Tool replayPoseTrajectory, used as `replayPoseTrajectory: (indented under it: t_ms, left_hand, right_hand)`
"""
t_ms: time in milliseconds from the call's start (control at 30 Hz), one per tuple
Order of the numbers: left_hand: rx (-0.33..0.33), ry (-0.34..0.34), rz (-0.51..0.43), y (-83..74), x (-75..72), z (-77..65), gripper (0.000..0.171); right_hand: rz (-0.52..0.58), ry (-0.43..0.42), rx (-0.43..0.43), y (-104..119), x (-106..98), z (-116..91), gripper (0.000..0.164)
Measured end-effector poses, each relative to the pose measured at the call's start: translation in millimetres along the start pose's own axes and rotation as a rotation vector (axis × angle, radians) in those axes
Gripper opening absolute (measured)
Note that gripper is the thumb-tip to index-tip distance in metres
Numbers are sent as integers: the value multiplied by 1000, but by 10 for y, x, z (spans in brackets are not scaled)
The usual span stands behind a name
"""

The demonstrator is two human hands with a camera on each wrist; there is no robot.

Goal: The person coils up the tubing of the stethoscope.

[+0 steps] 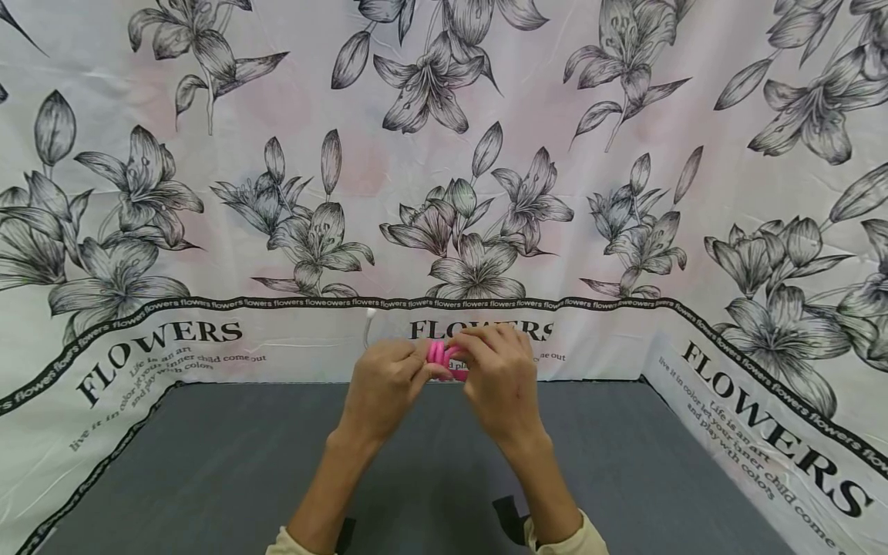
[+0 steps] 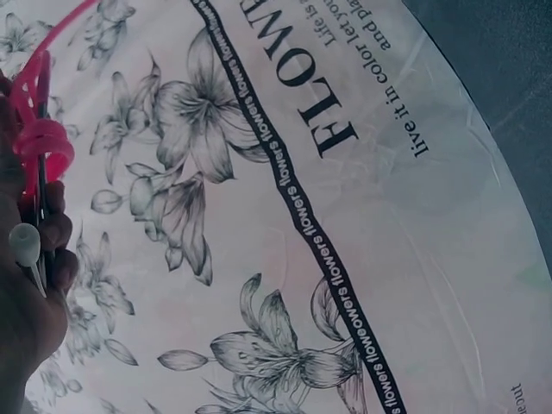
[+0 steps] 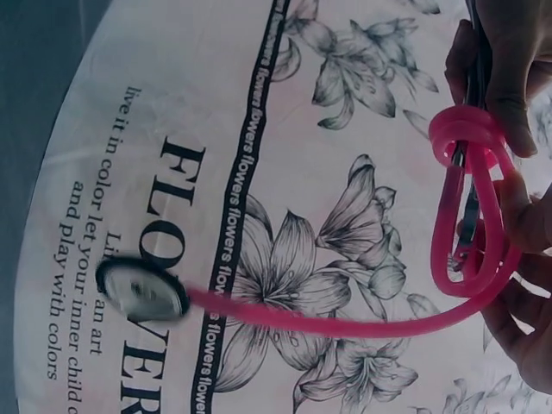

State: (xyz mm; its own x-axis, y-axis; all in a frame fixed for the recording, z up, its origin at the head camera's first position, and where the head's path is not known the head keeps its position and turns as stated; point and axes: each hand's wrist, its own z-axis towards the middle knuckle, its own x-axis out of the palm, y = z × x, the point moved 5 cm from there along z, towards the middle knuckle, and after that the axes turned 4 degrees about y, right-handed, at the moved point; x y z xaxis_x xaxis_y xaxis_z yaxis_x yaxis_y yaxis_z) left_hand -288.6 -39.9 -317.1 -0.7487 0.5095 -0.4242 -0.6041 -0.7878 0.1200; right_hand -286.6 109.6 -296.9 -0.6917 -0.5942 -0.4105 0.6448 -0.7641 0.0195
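Note:
A pink stethoscope [image 1: 437,353] is held up between both hands, in front of the printed backdrop. The left hand [image 1: 385,389] grips its metal ear tubes, and a white ear tip [image 2: 26,246] pokes out past the fingers. Pink tubing [image 3: 466,134] is wrapped in coils around the metal tubes, just beyond the left fingers. A long loop of tubing extends from the coils toward the right hand [image 1: 505,381], whose thumb and fingers pinch it. The round chest piece [image 3: 142,289] dangles at the tubing's free end in the right wrist view; in the head view the hands and forearms hide it.
A dark grey tabletop [image 1: 430,470] lies beneath the forearms. White cloth [image 1: 312,339] printed with lilies and "FLOWERS" lettering rises behind it and borders both sides. Near each wrist a black strap piece [image 1: 509,518] shows.

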Motion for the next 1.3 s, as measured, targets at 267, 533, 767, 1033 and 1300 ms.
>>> replayPoseTrajectory:
  t_ms: [267, 533, 767, 1033, 1300]
  left_hand:
    - [37, 38, 13, -33, -15, 14, 45]
    - [82, 89, -51, -37, 0, 25, 31]
    - [125, 123, -61, -44, 26, 19, 31]
    - [163, 133, -148, -55, 55, 20, 26]
    - [170, 164, -331, -10, 32, 9, 23]
  right_hand:
    - [-56, 22, -15, -29, 0, -7, 11]
    - [17, 37, 61, -128, -48, -2, 31]
    - [96, 69, 71, -189, -44, -8, 19]
    - [170, 96, 56, -298, -50, -2, 16]
    - [457, 128, 205, -589, -38, -80, 19]
